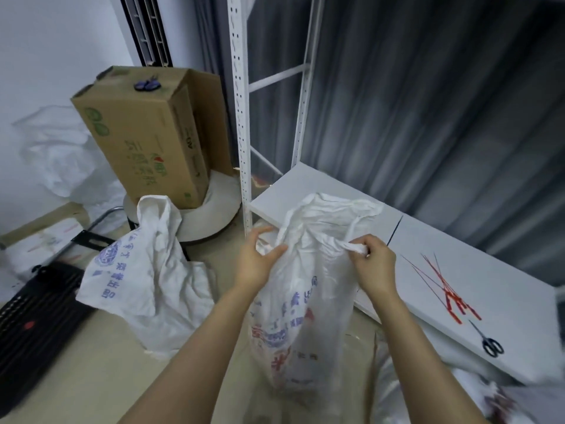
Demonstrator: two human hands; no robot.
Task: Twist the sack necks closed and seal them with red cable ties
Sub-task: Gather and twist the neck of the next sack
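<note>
Hands are working at the open mouth of the printed white sack (305,286), which is standing on the floor between the forearms, beside the shelf (513,289). The left hand (255,261) is pinching the left rim between thumb and fingers; the right hand (374,267) is gripping a bunched fold of the right rim. Gathering all the loose rim into one fist before twisting should be giving a tighter neck. Red cable ties (449,292) are lying on the shelf. Whatever is filling this sack, or the slumped second sack (146,286), is hidden.
</note>
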